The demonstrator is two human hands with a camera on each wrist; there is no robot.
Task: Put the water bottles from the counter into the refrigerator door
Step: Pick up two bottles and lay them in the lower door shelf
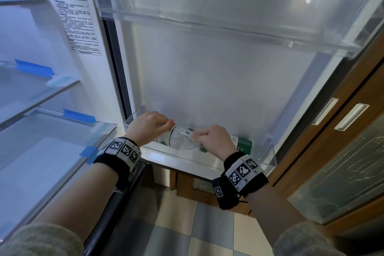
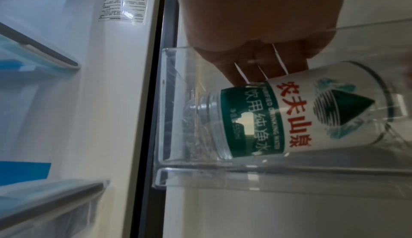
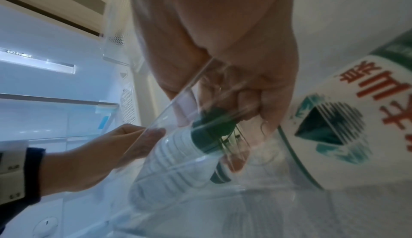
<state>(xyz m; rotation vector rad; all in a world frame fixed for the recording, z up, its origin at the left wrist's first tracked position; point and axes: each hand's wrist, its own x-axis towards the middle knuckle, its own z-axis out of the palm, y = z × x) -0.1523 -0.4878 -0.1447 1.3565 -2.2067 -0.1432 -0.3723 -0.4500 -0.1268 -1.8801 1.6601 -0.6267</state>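
Both hands — left (image 1: pixel 148 126), right (image 1: pixel 214 141) — clamp clear ribbed plastic bottle (image 1: pixel 181 137); lying sideways in transparent door bin (image 1: pixel 270 158).

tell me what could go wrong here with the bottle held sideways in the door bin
1. The clear plastic water bottle lies sideways between left hand and right hand; it may wedge in the transparent door bin.
2. Swinging it upright could knock the second green-labelled bottle beside it.
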